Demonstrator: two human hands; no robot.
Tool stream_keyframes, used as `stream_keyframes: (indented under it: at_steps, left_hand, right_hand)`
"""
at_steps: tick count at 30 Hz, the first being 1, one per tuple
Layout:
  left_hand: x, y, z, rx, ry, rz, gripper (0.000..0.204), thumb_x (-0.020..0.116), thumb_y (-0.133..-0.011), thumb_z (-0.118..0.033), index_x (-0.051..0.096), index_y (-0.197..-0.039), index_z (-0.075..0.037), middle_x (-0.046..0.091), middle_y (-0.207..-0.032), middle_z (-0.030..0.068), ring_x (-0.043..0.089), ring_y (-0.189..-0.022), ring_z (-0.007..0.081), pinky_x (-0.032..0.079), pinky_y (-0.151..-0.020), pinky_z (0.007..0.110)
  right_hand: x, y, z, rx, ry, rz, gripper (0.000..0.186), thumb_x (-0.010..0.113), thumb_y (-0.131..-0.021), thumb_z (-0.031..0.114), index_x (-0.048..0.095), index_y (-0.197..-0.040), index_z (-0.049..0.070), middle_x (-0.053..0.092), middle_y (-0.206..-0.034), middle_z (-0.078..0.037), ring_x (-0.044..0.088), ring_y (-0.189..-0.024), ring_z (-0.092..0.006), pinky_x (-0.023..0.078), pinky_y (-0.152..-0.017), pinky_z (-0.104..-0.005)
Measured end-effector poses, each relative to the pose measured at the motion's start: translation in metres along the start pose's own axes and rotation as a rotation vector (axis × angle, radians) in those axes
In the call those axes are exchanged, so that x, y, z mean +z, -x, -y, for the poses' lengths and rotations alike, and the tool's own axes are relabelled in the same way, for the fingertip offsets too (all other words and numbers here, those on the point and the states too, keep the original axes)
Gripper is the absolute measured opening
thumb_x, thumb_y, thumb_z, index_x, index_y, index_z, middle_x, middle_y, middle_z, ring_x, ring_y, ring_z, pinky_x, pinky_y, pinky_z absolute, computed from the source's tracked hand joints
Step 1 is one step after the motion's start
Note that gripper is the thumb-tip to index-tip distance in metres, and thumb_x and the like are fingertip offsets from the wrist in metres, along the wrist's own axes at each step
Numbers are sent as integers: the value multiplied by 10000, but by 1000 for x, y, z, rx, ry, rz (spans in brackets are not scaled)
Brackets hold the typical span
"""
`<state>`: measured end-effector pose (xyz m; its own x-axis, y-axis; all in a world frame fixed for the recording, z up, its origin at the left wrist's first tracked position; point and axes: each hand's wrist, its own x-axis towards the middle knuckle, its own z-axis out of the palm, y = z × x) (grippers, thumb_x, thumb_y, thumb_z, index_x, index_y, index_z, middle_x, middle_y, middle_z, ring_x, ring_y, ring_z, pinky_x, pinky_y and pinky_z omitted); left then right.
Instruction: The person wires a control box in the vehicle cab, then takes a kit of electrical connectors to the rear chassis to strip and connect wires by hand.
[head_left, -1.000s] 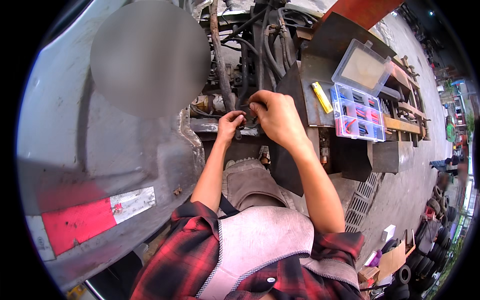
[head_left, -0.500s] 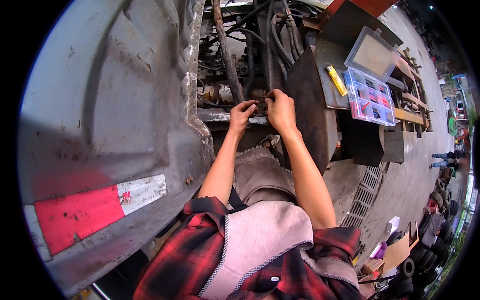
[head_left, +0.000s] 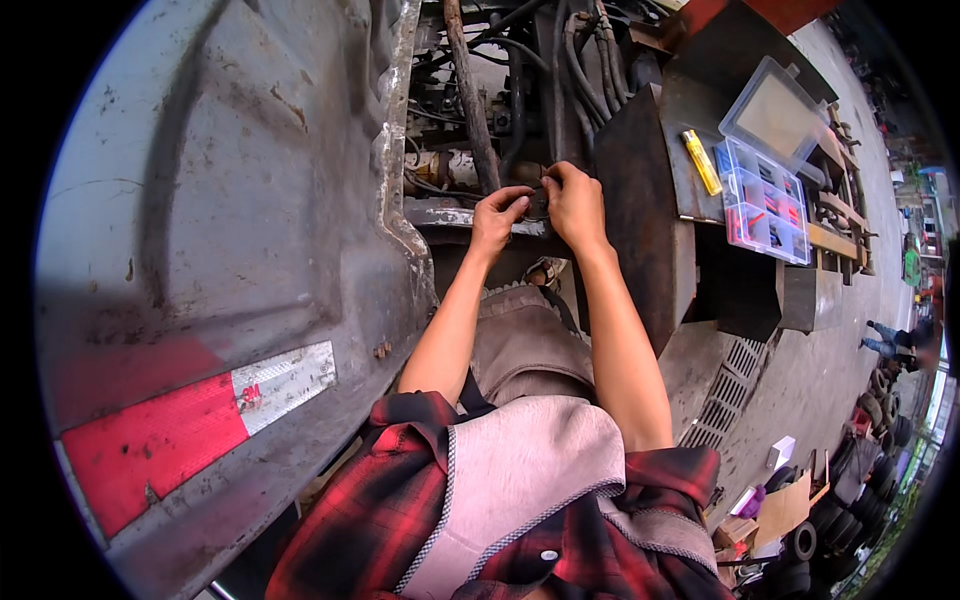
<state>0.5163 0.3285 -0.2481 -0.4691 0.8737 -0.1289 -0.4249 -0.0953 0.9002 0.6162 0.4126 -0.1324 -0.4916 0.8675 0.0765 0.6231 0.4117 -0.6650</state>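
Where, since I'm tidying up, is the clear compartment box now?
The clear compartment box lies open in the head view's upper right, just right of a slim yellow object.

The broad grey panel (head_left: 250, 200) at ten o'clock looks like painted metal, dull, dented and scuffed; the red-and-white strip (head_left: 160, 450) at eight shows a finely patterned reflective film. At twelve, a brown pole (head_left: 468, 90) is rough, whether wood or rusted metal unclear. Black hoses (head_left: 583, 85) at one resemble matt rubber. At two stand a rust-mottled steel plate (head_left: 635, 190), a clear glossy plastic case (head_left: 770, 205) and a shiny yellow stick (head_left: 702, 162). The small dark piece (head_left: 539, 204) toward one is too small to judge. Checked cloth forms the shirt (head_left: 370, 500) at seven; matt cardboard (head_left: 785, 512) lies at four.
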Motion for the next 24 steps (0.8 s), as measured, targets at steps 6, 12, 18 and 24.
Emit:
stream_keyframes:
  at_steps: [6, 12, 18, 24]
  left_hand:
    - [0, -3, 1, 24, -37, -5, 238, 695, -907, -161, 689, -1086, -3, 691, -892, 20, 619, -808, 85, 495, -747, 235]
    - [1, -4, 3, 15, -41, -21, 241, 705, -901, -171, 689, -1080, -10, 688, -897, 14, 616, -809, 79, 494, -734, 231]
    - [1, -5, 3, 17, -71, -20, 238, 709, -896, -160, 689, -1077, -6, 689, -907, 7, 607, -807, 65, 491, -721, 221]
    - [0, -4, 3, 10, -76, -31, 211, 695, -901, -125, 692, -1067, 4, 682, -887, -1, 594, -791, 54, 484, -707, 210]
  right_hand:
    - [0, -3, -2, 29, 2, 11, 161, 629, -884, 177, 663, -914, 22, 665, -823, -243, 635, -837, -445, 496, -733, -505]
    - [-4, -3, 2, 60, 18, 66, 165, 624, -890, 183, 662, -924, 25, 670, -845, -241, 636, -862, -440, 498, -743, -505]
    - [-4, -2, 0, 11, 56, 88, 147, 612, -893, 176, 652, -952, 47, 673, -874, -231, 635, -870, -438, 500, -749, -509]
    - [-6, -1, 6, -51, 134, 98, 124, 618, -873, 107, 661, -962, 33, 666, -877, -229, 629, -886, -429, 495, -746, -476]
